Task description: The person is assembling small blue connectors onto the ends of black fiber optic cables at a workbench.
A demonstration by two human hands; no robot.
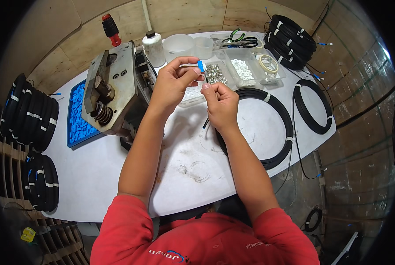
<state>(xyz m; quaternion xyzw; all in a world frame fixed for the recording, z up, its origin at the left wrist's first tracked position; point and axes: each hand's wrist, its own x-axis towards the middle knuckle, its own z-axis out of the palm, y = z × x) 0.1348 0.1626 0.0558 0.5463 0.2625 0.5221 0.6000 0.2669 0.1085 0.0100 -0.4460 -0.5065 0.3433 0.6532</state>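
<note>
Between the thumb and fingers of my left hand [173,84] is a small blue plastic connector housing [201,66], raised above the table. My right hand [222,106] is closed just below and to the right of it, pinching a thin black cable [205,123] whose loose end hangs under the hand. The cable seems to reach up to the housing; whether it sits inside cannot be made out. A large black cable coil [287,115] with white tape bands lies beneath and right of my right hand. Just beyond my hands are small metal terminals [215,73] in a clear tray.
A heavy metal press [126,73] stands left, beside a blue tray of blue housings [78,117]. Behind are a white bottle [154,48], scissors [246,42] and a tub of white pieces [240,70]. Coil stacks [290,42] stand back right, others [30,115] at left.
</note>
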